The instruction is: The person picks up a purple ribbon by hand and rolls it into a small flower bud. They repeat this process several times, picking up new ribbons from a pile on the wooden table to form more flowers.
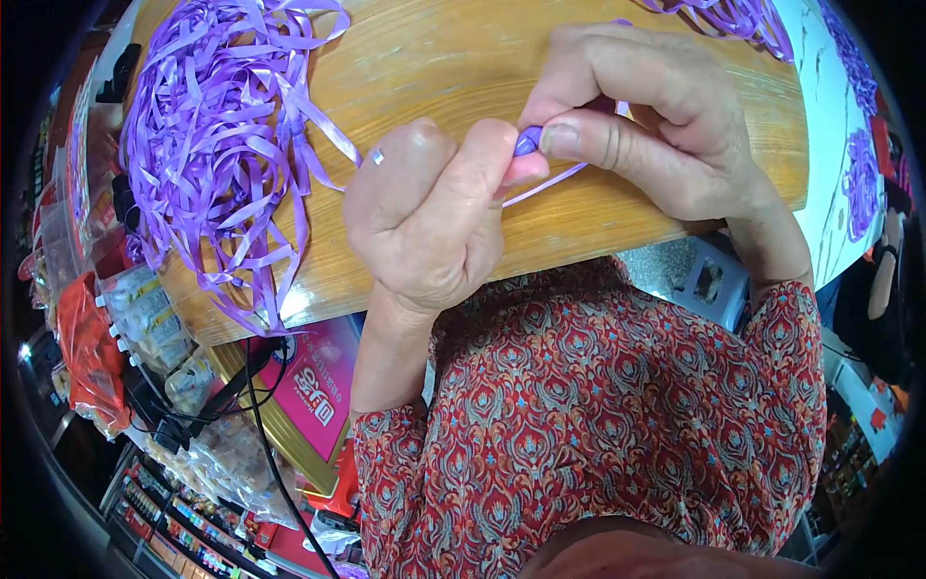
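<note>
Above the near part of the wooden table (424,77), my two hands meet at a small, shiny purple piece (527,142). My left hand (424,212) is closed, its thumb and forefinger gripping the piece from the left. From the other side, my right hand (656,125) pinches it between thumb and bent forefinger. A narrow purple ribbon (545,183) stretches below the fingers from one hand to the other. Whether the piece is a plastic fitting or folded ribbon, I cannot tell. Left of my left hand lies a large tangled heap of purple ribbons (212,125), one strand leading toward that hand.
More purple ribbons (738,24) lie at the far right of the table. A white surface (801,125) adjoins it, with purple bundles (861,183) on it. Bagged goods (145,314) and a black cable (275,473) are at the left; a pale plastic stool (709,280) stands below the table edge.
</note>
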Action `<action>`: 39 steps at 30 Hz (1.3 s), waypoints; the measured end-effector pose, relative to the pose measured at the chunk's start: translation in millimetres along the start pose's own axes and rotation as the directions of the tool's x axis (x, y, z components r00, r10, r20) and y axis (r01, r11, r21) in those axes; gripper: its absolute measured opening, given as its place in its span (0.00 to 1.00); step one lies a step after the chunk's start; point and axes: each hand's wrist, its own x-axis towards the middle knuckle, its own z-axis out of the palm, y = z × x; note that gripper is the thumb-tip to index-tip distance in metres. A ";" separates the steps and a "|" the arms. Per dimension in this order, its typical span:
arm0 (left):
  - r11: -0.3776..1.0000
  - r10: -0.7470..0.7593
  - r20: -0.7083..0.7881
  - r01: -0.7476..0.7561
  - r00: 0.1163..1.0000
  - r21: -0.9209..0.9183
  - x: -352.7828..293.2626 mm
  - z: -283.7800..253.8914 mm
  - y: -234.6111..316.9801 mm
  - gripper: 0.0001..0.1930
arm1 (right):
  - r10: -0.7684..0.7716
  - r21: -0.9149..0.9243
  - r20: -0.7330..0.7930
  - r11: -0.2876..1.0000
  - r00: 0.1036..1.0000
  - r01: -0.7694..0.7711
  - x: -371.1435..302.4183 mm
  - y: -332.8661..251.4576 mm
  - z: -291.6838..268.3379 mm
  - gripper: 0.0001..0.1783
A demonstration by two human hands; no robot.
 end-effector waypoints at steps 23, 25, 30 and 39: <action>0.994 -0.099 0.053 0.097 0.994 0.050 4.7 0.5 8.5 0.10 | 0.506 0.466 0.228 0.693 0.832 -0.549 0.0 0.9 -22.1 0.12; 0.993 -0.112 0.025 0.111 0.993 0.033 5.0 4.3 5.2 0.10 | 0.478 0.492 0.237 0.692 0.846 -0.529 2.4 1.9 -23.7 0.12; 0.991 -0.124 0.038 0.122 0.992 0.049 4.9 5.4 2.6 0.12 | 0.532 0.511 0.263 0.631 0.805 -0.584 4.8 2.6 -23.1 0.13; 0.962 -0.221 -0.054 0.227 0.974 0.155 4.3 -1.7 7.1 0.23 | 0.356 0.377 0.091 0.852 0.930 -0.363 -2.1 27.9 -26.9 0.10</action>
